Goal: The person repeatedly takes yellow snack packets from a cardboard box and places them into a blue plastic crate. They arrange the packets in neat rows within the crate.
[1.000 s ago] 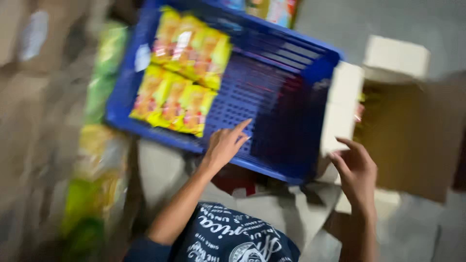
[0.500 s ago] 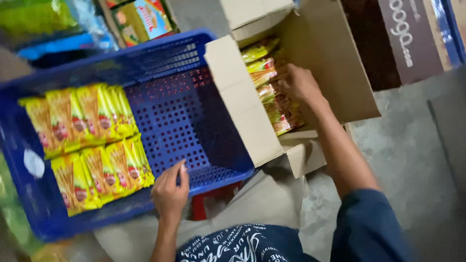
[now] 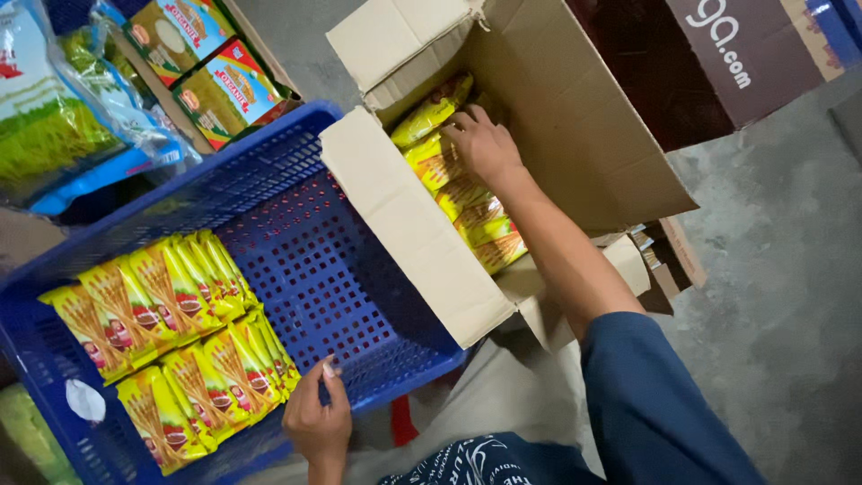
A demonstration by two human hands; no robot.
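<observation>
My left hand (image 3: 319, 418) grips the near rim of a blue plastic crate (image 3: 350, 296). Two rows of yellow snack packets (image 3: 171, 332) lie in the crate's left half. My right hand (image 3: 480, 144) reaches into an open cardboard box (image 3: 575, 117) and rests on a row of the same yellow packets (image 3: 458, 193) stacked inside. Whether its fingers hold a packet is hidden. One box flap (image 3: 404, 224) hangs over the crate's right side.
Flat packs with green and blue fronts (image 3: 211, 67) sit in a box at the top left, beside clear bags of green goods (image 3: 63, 117). A dark carton (image 3: 718, 54) stands at the top right. Grey concrete floor (image 3: 781, 296) lies to the right.
The view shifted from the crate toward the cardboard box. My right hand went into the box and moved further along the packets. My left hand moved onto the crate's near rim.
</observation>
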